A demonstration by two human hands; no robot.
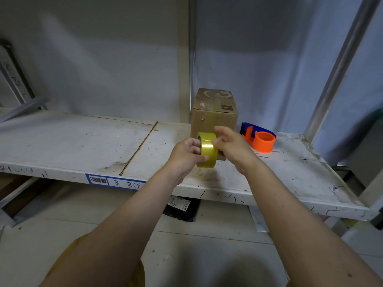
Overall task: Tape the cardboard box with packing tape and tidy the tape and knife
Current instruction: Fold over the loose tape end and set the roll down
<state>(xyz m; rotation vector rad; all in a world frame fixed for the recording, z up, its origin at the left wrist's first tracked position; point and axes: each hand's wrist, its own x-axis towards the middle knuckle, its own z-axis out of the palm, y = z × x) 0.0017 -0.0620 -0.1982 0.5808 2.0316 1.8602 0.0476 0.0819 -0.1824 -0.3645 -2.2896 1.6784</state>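
Observation:
A small brown cardboard box (214, 112) stands upright on the white shelf (83, 146), near the back. In front of it, just above the shelf, I hold a roll of yellowish packing tape (207, 151) on edge. My left hand (186, 154) grips the roll from the left, with the thumb across its tape face. My right hand (230, 146) touches the roll's right side with thumb and fingertips, the other fingers spread. An orange and blue tape dispenser (260, 139) lies to the right of the box. No knife shows.
The shelf's front edge carries a blue label reading 3-2 (116, 181). A metal upright (339, 67) rises at the right. Under the shelf lie a black parcel (180, 208) and a pale tiled floor (62, 224).

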